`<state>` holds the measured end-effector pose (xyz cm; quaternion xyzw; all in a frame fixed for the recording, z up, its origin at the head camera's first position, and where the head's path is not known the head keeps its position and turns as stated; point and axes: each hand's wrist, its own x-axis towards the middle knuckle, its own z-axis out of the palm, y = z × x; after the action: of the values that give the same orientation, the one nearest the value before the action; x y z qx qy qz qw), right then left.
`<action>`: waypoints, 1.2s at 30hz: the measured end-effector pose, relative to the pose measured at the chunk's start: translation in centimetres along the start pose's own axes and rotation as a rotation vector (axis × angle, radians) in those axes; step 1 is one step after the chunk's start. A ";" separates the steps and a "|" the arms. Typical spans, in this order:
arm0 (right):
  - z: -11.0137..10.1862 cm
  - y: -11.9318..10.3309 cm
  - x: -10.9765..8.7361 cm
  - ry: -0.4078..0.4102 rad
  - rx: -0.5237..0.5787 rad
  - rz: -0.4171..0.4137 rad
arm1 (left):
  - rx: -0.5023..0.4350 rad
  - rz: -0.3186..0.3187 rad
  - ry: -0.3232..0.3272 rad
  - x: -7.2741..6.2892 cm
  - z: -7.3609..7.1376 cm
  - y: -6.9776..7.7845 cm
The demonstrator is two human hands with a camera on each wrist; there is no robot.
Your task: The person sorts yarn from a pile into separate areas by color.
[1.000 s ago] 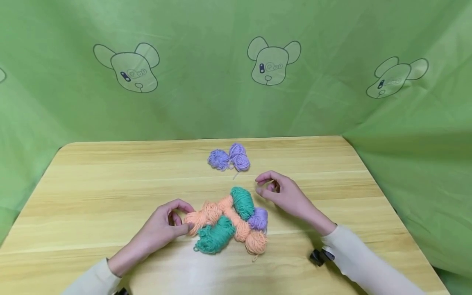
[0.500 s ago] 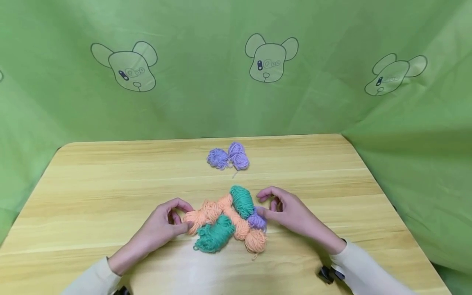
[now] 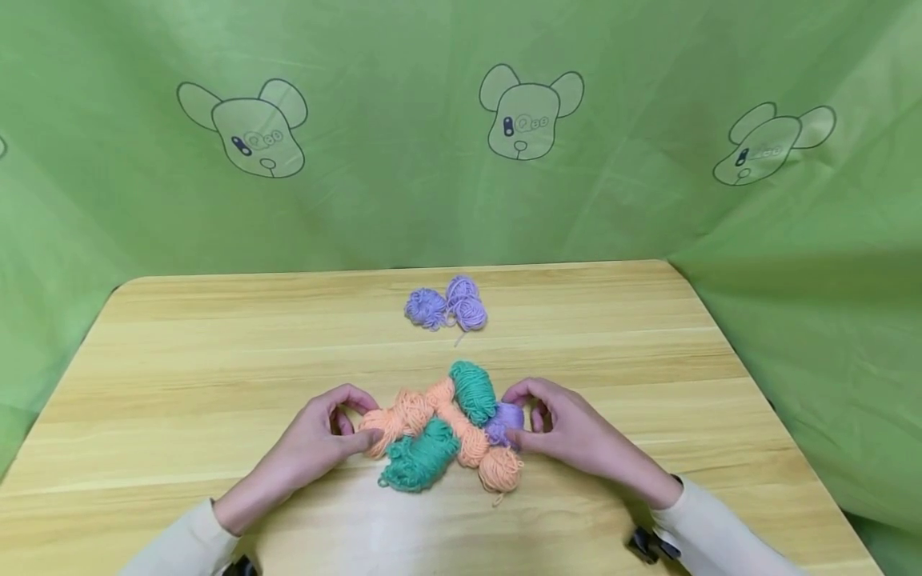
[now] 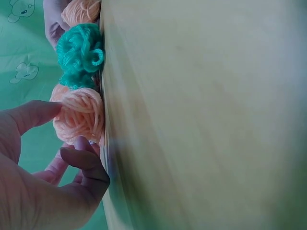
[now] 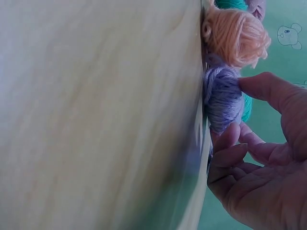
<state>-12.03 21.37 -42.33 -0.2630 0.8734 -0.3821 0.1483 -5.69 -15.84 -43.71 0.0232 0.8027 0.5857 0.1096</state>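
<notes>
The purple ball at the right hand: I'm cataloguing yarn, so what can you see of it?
The purple ball is a small, slightly elongated bundle of pale purple strands, wound in overlapping turns, soft and yarn-like. It lies on the wooden table at the right end of the group, against the green ball and the near orange ball. The right hand holds it, thumb on its near side, fingers opposite. Its underside is hidden.
</notes>
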 end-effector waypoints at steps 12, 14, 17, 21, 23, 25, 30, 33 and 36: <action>0.3 0.0 -0.1 -0.004 -0.052 -0.006 | 0.009 0.007 0.004 0.1 -0.1 0.0; 0.4 0.0 -0.1 0.000 -0.050 -0.003 | 0.012 0.008 0.002 0.1 -0.1 0.0; 0.6 0.0 -0.1 0.008 -0.040 0.006 | 0.019 0.010 0.001 0.2 -0.2 0.0; 0.7 0.0 0.0 0.020 -0.017 0.035 | 0.020 0.008 0.000 0.2 -0.2 0.0; 0.8 -0.1 0.1 0.030 -0.009 0.050 | 0.018 0.006 -0.003 0.2 -0.2 0.0; 0.7 -0.2 0.1 0.041 -0.007 0.060 | 0.015 0.004 -0.007 0.3 -0.1 0.0; 0.4 -0.3 0.3 0.069 -0.028 0.060 | 0.010 -0.002 -0.007 0.3 -0.1 0.1; 0.1 -0.1 0.6 0.083 -0.026 0.074 | 0.012 -0.004 -0.006 0.3 0.0 0.1; -0.1 0.1 0.8 0.097 -0.016 0.089 | 0.012 -0.005 -0.007 0.4 0.0 0.2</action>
<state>-12.76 21.02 -42.33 -0.2063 0.8934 -0.3806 0.1204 -6.08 -15.70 -43.63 0.0242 0.8060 0.5804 0.1137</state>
